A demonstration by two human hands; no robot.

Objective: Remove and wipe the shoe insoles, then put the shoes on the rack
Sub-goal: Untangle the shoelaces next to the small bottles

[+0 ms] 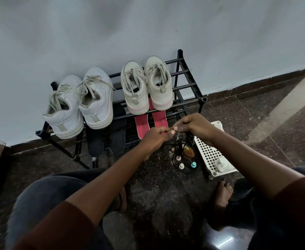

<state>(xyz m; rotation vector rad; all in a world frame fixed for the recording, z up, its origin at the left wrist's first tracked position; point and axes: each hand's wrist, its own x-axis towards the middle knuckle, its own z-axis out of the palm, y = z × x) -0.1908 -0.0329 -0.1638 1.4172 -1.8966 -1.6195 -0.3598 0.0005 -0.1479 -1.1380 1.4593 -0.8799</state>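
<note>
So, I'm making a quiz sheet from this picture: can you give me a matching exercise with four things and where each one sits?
Things:
1. white sneakers
2. pink insoles
3. black insoles
4. white basket

Places:
A. on the floor, right of the rack
B. top shelf, left end
C. lower level, under the right pair of shoes
D. lower level, under the left pair

Pairs: 1-B, 2-C, 3-D, 4-A

Home interior, likely entryway: black shoe rack (pixel 187 83) with sneakers against plain wall (pixel 148 24) mid-frame, dark polished stone floor (pixel 256 112) at right.
</note>
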